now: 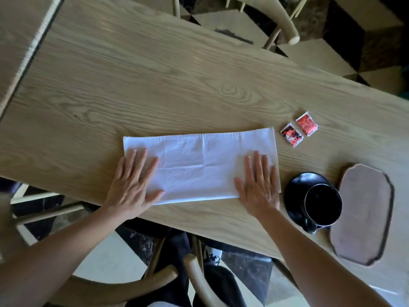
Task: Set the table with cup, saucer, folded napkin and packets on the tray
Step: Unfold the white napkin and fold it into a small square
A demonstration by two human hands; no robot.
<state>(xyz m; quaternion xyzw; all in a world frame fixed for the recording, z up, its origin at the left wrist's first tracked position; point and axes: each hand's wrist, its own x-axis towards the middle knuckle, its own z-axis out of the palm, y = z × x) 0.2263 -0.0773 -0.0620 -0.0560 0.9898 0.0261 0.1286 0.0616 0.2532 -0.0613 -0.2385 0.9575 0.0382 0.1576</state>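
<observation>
Napkin [200,166] under both flat hands

A pale wood-grain desk [155,80] spans the view; wooden chairs [285,21] stand beyond on a checkered floor [345,29].

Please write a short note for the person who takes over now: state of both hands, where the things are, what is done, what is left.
Left hand and right hand: both flat and open, pressing the ends of the white cloth napkin, holding nothing.
The napkin lies as a long rectangle on the pale wooden table.
Two small red packets lie beyond its right end.
Black cup stands on the black saucer, beside the brown oblong wooden tray, which holds nothing.
Done: napkin partly folded.
Left: finish folding; move cup, saucer, napkin and packets onto the tray.
</observation>
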